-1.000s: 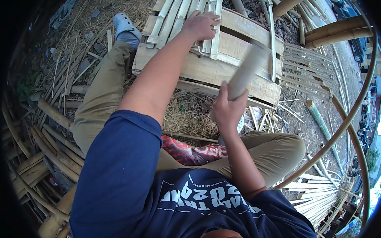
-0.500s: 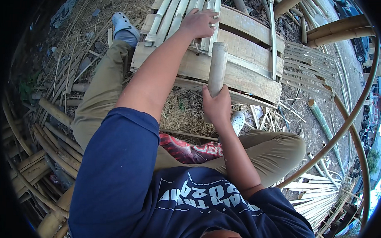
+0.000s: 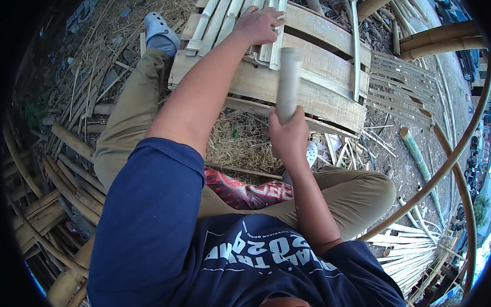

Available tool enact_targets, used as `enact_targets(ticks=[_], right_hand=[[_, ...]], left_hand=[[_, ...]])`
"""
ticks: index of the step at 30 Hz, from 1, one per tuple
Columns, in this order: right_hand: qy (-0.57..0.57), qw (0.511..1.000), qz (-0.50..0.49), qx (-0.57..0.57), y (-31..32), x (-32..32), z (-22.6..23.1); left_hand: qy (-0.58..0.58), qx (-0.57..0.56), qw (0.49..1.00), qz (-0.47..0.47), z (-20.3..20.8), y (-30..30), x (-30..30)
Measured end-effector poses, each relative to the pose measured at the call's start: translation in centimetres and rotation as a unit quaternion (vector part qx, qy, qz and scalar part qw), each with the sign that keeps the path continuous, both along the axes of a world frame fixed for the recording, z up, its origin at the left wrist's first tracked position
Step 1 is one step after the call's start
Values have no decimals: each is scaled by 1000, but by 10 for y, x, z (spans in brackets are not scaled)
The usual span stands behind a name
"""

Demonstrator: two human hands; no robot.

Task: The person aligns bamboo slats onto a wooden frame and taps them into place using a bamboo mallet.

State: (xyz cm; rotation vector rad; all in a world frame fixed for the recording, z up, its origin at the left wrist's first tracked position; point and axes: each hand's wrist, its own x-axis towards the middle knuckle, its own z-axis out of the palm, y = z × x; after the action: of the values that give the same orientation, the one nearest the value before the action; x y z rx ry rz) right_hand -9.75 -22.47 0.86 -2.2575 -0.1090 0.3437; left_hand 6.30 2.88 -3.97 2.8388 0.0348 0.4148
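Note:
My left hand (image 3: 256,26) lies with fingers spread on several split bamboo strips (image 3: 227,23), which sit side by side on a low wooden slatted platform (image 3: 319,61). Upright in the grip of my right hand (image 3: 289,136) is a short, thick, pale round stick (image 3: 289,84), wood or bamboo. Its upper end is smeared by motion and appears over the platform's near boards; I cannot tell whether it touches them. My right hand is wrapped round its lower part.
A single bamboo strip (image 3: 355,54) crosses the platform at the right. Beside it lies a slatted bamboo panel (image 3: 402,86). A green bamboo pole (image 3: 416,154) rests on the ground, and a bent cane (image 3: 445,160) arches nearby. Bamboo pieces (image 3: 66,182) are piled at the left.
My right hand and the round stick have shifted slightly right and upward in the picture. My left hand stays on the bamboo strips.

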Motion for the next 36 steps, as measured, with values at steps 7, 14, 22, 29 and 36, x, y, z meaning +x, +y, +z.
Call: enact_targets(ticks=[7, 14, 22, 29, 36], right_hand=[[-13, 999, -20, 23, 5, -11, -5], [-102, 995, -1, -4, 7, -11, -20], [-62, 998, 10, -14, 8, -23, -18], [-37, 999, -10, 6, -2, -20, -22], [-58, 996, -41, 49, 1, -20, -28]], left_hand=[[-2, 8, 1000, -4, -2, 4, -2], [2, 7, 1000, -2, 2, 7, 6], [6, 6, 1000, 1, -3, 2, 1], [6, 7, 1000, 7, 3, 0, -2], [14, 13, 1000, 3, 5, -4, -3]])
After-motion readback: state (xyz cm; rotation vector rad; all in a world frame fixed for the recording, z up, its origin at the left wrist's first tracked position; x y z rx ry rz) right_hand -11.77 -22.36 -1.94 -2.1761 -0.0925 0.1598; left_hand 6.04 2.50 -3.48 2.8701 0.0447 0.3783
